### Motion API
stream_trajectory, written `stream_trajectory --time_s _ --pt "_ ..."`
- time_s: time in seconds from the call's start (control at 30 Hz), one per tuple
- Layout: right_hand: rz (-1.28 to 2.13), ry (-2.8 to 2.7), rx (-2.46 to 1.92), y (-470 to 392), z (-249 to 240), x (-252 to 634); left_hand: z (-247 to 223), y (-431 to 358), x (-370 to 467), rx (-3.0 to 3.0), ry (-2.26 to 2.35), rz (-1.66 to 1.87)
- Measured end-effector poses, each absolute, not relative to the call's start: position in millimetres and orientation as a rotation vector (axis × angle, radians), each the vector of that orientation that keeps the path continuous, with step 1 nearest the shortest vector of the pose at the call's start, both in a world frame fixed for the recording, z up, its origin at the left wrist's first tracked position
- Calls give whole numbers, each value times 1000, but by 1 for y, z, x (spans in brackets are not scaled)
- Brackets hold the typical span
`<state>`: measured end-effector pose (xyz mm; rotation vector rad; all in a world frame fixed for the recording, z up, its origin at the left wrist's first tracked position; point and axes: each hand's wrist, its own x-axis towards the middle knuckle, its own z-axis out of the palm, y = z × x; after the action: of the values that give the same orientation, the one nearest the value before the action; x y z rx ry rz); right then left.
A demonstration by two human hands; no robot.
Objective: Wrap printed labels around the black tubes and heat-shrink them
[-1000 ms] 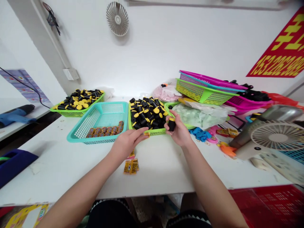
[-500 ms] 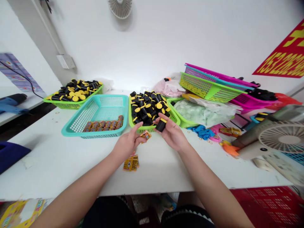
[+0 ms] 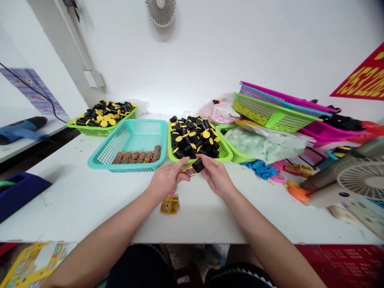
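Between the fingertips of my left hand [image 3: 165,177] is a small printed yellow-orange label sleeve [image 3: 190,171]. My right hand [image 3: 218,177] pinches a black canister [image 3: 198,165], tilted and meeting the end of the sleeve. How far the canister sits inside the sleeve I cannot tell. Below my left hand lies a small pile of flat printed labels [image 3: 170,205] on the white table. Just beyond my hands stands a green basket [image 3: 228,155] heaped with black, yellow-capped canisters [image 3: 192,134]. A turquoise basket [image 3: 97,159] to its left holds rows of labelled canisters [image 3: 136,157].
Another green basket [image 3: 90,131] of canisters stands back left. Stacked baskets [image 3: 270,110] and plastic bags [image 3: 258,142] fill the back right. A fan [image 3: 364,180] stands at right, near blue gloves [image 3: 261,169]. A dark blue tool [image 3: 25,192] sits at the left edge.
My hands have come together, bringing the canister up against the label sleeve. The canister has tipped over in my right fingers. The whole view has shifted slightly.
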<state>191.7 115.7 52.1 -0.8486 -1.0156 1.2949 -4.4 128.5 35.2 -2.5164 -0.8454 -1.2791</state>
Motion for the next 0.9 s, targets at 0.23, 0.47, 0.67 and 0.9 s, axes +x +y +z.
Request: stream_trajectory --time_s 0.23,0.47,0.67,0.9 --pt "728 -1589 -1016 113 48 193 35 121 -1 -2800 -1307 -1506" --pt "466 -1814 -957 114 36 189 36 116 7 -2895 -1473 -2040" --pt "299 -2005 -861 111 37 194 43 113 15 -2890 -1560 -2547" --pt "-73 -2052 -799 103 40 182 57 109 15 -2653 -1666 -2840"
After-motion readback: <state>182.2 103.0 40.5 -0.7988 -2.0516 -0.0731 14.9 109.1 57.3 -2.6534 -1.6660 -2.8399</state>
